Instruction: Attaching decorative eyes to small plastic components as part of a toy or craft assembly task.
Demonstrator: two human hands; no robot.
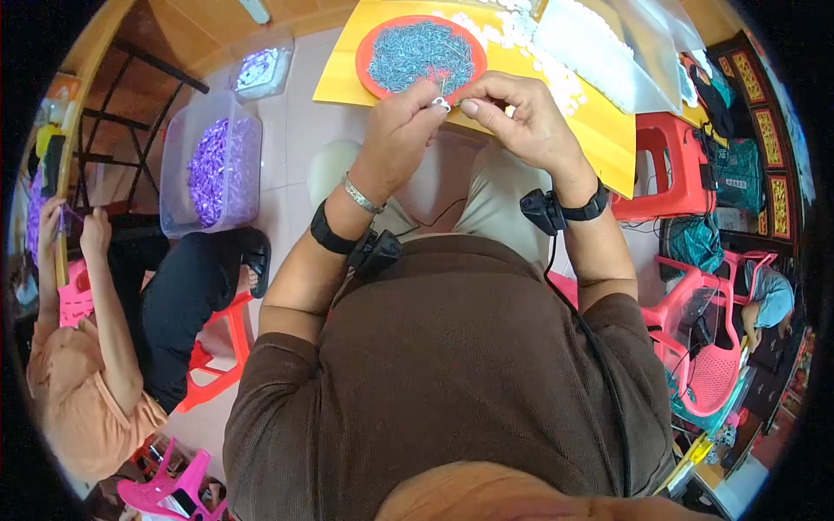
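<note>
My left hand (401,126) is closed, with a small white ring-shaped plastic piece (441,103) pinched at its fingertips. Close beside it, my right hand (519,117) has thumb and forefinger pressed together near the white piece; whatever lies between them is too small to make out. Both hands meet over the near edge of a yellow table (608,152). Just beyond the fingers sits a round red plate (361,62) heaped with small silvery nail-like pins (417,54). More small white pieces (565,87) lie scattered to the right of the plate.
A clear bin (608,56) of white pieces stands at the table's right. On the left floor, a translucent tub (178,195) holds purple pieces. A seated co-worker (95,382) in an orange top works farther left. Red stool (673,165) and pink chair (712,373) stand at right.
</note>
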